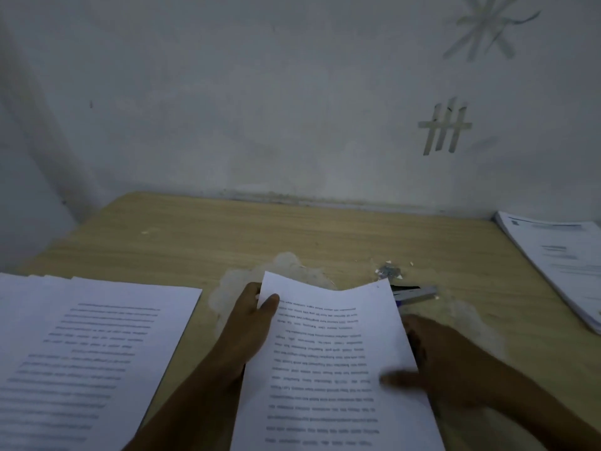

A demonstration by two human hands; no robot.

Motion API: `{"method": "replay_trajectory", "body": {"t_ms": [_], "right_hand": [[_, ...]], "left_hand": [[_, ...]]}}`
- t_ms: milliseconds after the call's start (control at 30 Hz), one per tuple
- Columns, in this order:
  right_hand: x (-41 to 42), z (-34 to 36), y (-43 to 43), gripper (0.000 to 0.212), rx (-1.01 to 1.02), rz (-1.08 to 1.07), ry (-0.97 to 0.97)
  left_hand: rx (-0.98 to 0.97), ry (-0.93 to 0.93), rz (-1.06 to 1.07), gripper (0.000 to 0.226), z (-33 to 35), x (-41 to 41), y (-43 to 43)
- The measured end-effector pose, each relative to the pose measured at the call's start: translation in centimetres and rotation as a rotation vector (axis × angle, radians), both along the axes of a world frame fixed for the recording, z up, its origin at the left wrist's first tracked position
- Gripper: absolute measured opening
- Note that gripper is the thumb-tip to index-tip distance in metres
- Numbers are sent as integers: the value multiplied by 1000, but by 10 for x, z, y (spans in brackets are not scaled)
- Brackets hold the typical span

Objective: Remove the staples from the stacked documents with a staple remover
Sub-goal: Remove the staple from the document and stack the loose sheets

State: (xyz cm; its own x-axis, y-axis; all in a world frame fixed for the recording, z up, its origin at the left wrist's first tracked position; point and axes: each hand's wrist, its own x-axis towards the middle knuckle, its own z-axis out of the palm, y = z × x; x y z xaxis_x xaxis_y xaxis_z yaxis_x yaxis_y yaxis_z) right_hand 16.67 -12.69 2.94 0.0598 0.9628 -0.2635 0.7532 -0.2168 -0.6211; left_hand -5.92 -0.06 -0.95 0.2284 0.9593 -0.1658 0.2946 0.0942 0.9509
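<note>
Pinching the far-left corner of the document point(328, 369), thumb on top, is the left hand point(250, 323); the right hand point(445, 359) pinches its right edge. Its print runs upside down (too blurred to read); the staple remover point(414, 292) lies just behind it.

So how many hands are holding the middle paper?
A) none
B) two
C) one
B: the left hand pinches the far left corner of the paper, and the right hand holds its right edge with the thumb on the page.
</note>
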Motion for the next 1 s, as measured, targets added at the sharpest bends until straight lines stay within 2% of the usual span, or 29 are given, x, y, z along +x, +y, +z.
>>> {"method": "replay_trajectory", "body": {"t_ms": [33, 67, 133, 167, 267, 633, 800, 867, 1000], "right_hand": [[8, 2, 7, 31, 91, -37, -76], [23, -1, 16, 26, 209, -90, -164], [52, -9, 33, 35, 420, -104, -298], [65, -14, 40, 41, 423, -54, -345], [82, -19, 51, 50, 210, 134, -399], [84, -30, 67, 44, 318, 173, -385], [75, -11, 73, 38, 496, 164, -334], [64, 4, 79, 42, 536, 203, -313], [27, 29, 96, 40, 463, 344, -189]], "left_hand": [[20, -4, -4, 15, 0, 0, -1], [30, -16, -18, 15, -2, 2, -2], [58, -38, -45, 16, -5, 4, -4], [74, -44, -58, 18, -6, 5, -5], [97, -61, -73, 22, -8, 5, -6], [111, -150, 17, 11, -12, 5, -6], [95, -190, 21, 7, -14, 5, -6], [104, -195, 7, 7, -14, 6, -6], [140, -215, -3, 6, -16, 6, -8]]}}
